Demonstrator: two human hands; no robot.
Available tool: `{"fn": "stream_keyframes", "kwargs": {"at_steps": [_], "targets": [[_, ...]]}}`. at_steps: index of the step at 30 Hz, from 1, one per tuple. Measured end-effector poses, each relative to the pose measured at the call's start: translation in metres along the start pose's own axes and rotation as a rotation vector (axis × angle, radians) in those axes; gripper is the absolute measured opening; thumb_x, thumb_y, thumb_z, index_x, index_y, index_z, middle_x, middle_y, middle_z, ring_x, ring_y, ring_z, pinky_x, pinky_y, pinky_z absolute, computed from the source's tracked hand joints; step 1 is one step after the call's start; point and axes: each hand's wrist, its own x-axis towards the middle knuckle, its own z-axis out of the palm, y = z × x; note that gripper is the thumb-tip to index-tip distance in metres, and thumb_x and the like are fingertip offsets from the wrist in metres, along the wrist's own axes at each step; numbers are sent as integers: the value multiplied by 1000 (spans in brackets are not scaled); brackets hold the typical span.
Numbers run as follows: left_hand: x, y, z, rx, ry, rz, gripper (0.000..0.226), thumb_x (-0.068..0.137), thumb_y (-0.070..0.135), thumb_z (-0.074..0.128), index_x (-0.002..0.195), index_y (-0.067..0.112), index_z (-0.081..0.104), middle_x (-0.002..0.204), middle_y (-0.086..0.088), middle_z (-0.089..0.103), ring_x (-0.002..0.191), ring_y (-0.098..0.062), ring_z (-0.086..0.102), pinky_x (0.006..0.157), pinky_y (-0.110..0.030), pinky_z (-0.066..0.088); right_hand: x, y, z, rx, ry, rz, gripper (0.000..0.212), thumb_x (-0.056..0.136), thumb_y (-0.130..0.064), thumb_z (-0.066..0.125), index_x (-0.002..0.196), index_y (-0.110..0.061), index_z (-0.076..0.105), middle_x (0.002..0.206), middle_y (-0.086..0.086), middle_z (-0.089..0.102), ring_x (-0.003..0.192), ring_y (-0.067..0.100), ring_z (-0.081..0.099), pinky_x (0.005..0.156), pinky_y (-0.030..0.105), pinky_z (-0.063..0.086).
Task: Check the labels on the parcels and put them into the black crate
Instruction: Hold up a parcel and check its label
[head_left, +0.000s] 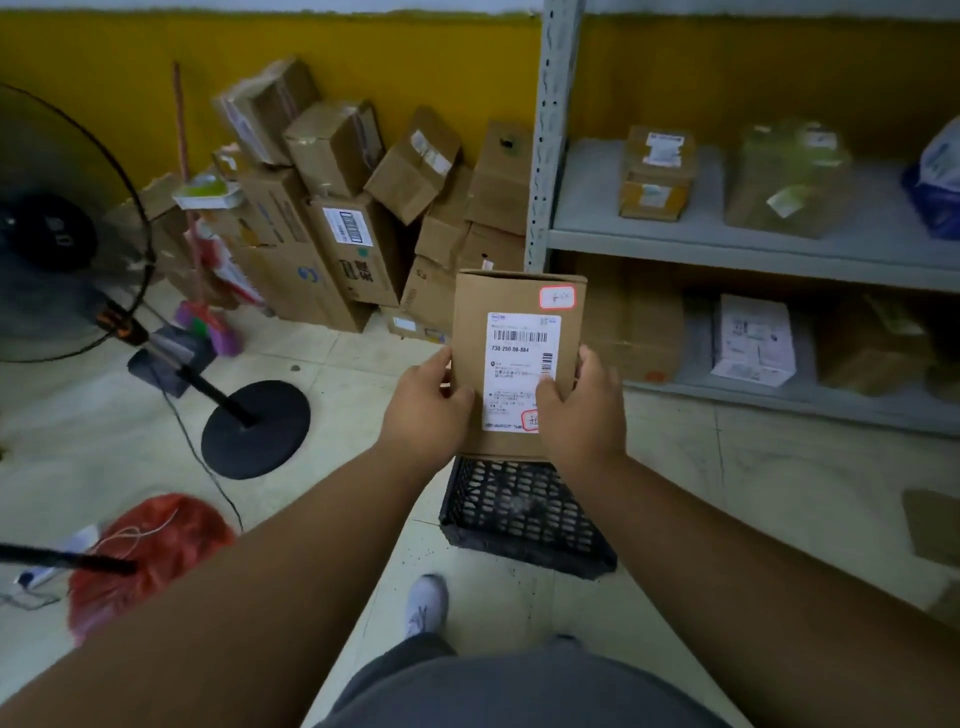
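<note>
Left hand (427, 402) and right hand (581, 410) grip the cardboard parcel (517, 364) by its side edges, thumbs curled onto the front w/ label (519, 370) facing up. Black crate (524, 514) sits on floor just below parcel, nearer.

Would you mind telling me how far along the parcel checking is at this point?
Nothing looks done: the visible part of the black crate on the floor holds no parcels. In hand: the left hand and right hand grip a cardboard parcel above it, shipping label facing the camera. Left: this parcel still goes in, and many boxes remain piled by the yellow wall and on the shelves.
</note>
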Motion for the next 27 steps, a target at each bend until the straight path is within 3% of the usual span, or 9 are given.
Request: {"fn": "stream_keyframes", "kwargs": {"at_steps": [5, 9, 11, 14, 18, 20, 24, 27], "targets": [[75, -15, 4, -41, -128, 23, 38, 99, 30, 48, 135, 38, 54, 116, 8, 66, 97, -14, 62, 86, -41, 56, 29, 5, 33, 16, 80, 96, 32, 94, -37, 57, 120, -19, 56, 120, 1, 59, 105, 18, 65, 77, 35, 63], [126, -50, 35, -74, -192, -12, 40, 99, 27, 49, 138, 37, 50, 112, 13, 62, 92, -7, 62, 80, -33, 56, 54, 34, 72, 28, 135, 202, 29, 97, -34, 57, 123, -21, 57, 120, -2, 55, 103, 14, 62, 60, 6, 49], [151, -79, 56, -105, -194, -80, 42, 97, 22, 51, 137, 35, 48, 111, 13, 64, 89, -4, 64, 77, -30, 57, 67, 58, 99, 24, 113, 235, 31, 96, -33, 57, 125, -21, 58, 120, -2, 54, 105, 14, 61, 68, 7, 46], [175, -131, 92, -64, -224, -166, 46, 96, 19, 51, 139, 32, 42, 103, 17, 62, 95, -13, 66, 80, -33, 58, 75, 105, 144, 9, 29, 291, 36, 96, -35, 57, 130, -22, 56, 124, -4, 56, 109, 13, 63, 75, 15, 56], [203, -215, 159, 1, -247, -246, 61, 96, 9, 51, 148, 30, 26, 131, 6, 56, 111, -19, 62, 86, -35, 58, 92, 191, 216, -4, -98, 371, 19, 97, -30, 57, 116, -29, 59, 120, -5, 63, 102, 13, 66, 61, 8, 52], [213, -254, 190, 35, -254, -250, 58, 94, 10, 52, 144, 31, 31, 129, 7, 55, 112, -20, 62, 83, -37, 60, 97, 224, 240, 16, -122, 414, 16, 97, -27, 57, 113, -28, 60, 118, -6, 64, 101, 13, 67, 56, 6, 49], [239, -359, 273, 163, -322, -243, 62, 86, 16, 54, 139, 39, 32, 128, 0, 53, 113, -27, 61, 74, -39, 62, 102, 329, 313, -4, -272, 511, 25, 93, -17, 60, 117, -23, 57, 121, -2, 64, 104, 15, 66, 67, 16, 56], [259, -428, 328, 231, -406, -253, 65, 89, 11, 54, 140, 42, 28, 134, -4, 46, 112, -22, 55, 55, -13, 53, 109, 406, 358, -36, -348, 581, 28, 92, -18, 61, 120, -21, 56, 123, 3, 63, 103, 21, 68, 75, 26, 61]]}}
